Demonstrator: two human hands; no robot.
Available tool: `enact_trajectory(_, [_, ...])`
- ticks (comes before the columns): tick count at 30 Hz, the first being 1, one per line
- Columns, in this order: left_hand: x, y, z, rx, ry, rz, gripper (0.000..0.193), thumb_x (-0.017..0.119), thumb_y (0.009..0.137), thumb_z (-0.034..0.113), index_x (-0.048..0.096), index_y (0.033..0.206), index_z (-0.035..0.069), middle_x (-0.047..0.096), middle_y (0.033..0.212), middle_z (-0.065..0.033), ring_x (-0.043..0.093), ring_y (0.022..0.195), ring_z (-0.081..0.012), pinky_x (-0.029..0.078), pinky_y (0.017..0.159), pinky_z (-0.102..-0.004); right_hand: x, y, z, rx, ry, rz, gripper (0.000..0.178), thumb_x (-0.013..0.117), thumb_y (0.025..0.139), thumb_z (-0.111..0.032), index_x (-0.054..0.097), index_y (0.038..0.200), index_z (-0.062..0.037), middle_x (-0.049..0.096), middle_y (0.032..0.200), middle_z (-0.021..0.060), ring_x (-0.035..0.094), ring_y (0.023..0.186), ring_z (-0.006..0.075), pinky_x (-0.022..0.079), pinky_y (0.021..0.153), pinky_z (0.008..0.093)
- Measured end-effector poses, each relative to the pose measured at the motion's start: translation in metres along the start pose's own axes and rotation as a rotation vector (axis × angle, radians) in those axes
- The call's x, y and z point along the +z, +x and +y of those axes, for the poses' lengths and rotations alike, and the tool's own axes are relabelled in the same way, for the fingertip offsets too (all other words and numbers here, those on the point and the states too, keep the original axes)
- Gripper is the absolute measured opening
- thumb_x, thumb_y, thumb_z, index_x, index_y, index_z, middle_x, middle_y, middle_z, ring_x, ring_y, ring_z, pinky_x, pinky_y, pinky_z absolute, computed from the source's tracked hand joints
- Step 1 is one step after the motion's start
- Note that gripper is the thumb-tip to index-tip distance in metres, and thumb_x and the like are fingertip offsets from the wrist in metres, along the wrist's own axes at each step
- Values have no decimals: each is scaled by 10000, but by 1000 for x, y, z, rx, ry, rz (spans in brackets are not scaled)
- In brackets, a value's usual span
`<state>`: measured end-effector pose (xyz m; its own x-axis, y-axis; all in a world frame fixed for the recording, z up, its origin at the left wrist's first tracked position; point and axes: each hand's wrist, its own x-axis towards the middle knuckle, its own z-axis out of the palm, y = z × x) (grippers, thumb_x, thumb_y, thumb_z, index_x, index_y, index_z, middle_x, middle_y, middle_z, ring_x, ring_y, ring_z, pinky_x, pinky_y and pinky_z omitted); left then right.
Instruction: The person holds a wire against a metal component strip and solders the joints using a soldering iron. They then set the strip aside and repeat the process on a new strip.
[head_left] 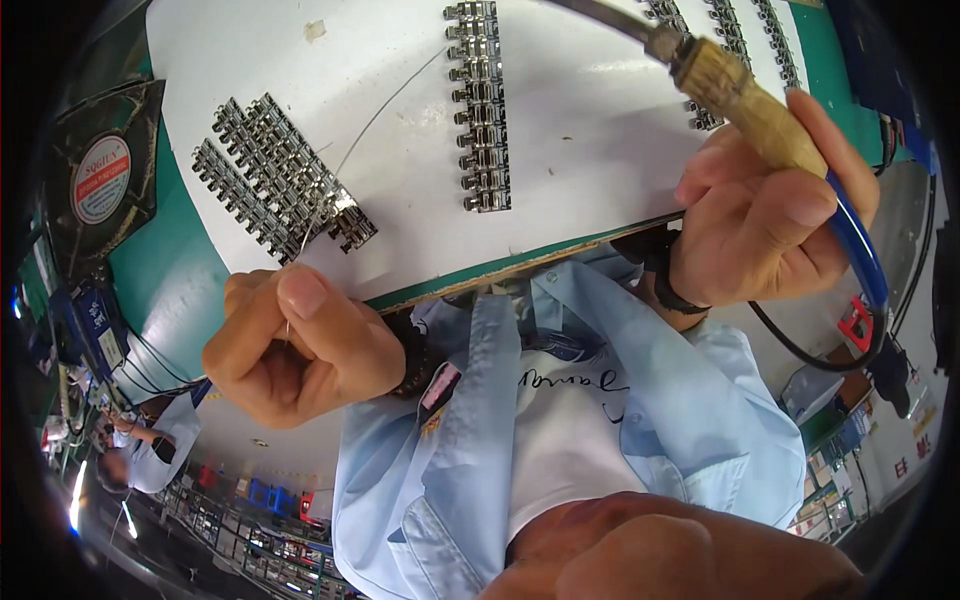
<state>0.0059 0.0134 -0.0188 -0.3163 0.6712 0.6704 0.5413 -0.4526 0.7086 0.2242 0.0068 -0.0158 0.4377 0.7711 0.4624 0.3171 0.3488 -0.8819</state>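
My left hand (300, 345) is closed in a pinch on a thin solder wire (374, 119). The wire curves up over the white work surface (400, 215), and its far end stops beside the middle strip of metal connector parts (485, 115). In my right hand (780, 210) is a soldering iron (765, 125), gripped by its worn yellowish handle, with a blue cable running down from it. The iron's metal shaft points up and left, and its tip is out of view. Close above my left hand lies a slanted group of similar connector strips (285, 175).
More connector strips (728, 35) lie at the far right, partly behind the iron. A black fan (110, 170) stands at the left on the green mat (165, 290). Dark cables hang at the right. Another person (165, 445) is in the lower left background.
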Motion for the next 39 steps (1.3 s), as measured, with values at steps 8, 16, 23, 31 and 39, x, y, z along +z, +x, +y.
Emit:
enact_trajectory(8, [3,-2,2,-6,-12,-5,275,776,830,109,517,784,27,469,532,1,351,487,-70,245,536,-270,-3,1,3,-35,-15,-23,453,500,1034,-333,549,1117,110,566,577,110,467,408,99,358,363,202])
enact_trajectory(16, [-1,1,-1,16,-18,-27,250,766,838,87,529,793,18,488,535,-2,342,476,-59,245,523,-258,5,1,-1,-35,-38,-20,436,524,1025,-316,562,1078,116,590,606,129,479,393,100,364,359,200])
enact_trajectory(23, [4,-2,5,-31,-33,-18,235,769,824,40,539,794,7,496,541,2,318,473,-49,241,514,-245,0,1,2,-74,12,-92,450,567,1001,-332,561,1064,113,620,681,165,494,399,109,382,365,212])
enact_trajectory(31, [7,-4,10,-48,-41,-27,220,765,819,13,546,796,10,509,552,3,312,483,-39,236,509,-237,-3,4,2,-54,48,-124,445,593,987,-328,557,1055,111,628,696,174,495,401,115,397,378,221])
enact_trajectory(39, [3,-2,11,-36,-28,-92,213,757,826,10,545,828,12,527,557,0,308,479,-39,245,516,-231,-3,4,-1,-26,56,-134,445,603,983,-324,547,1067,110,630,700,175,497,407,114,408,388,225])
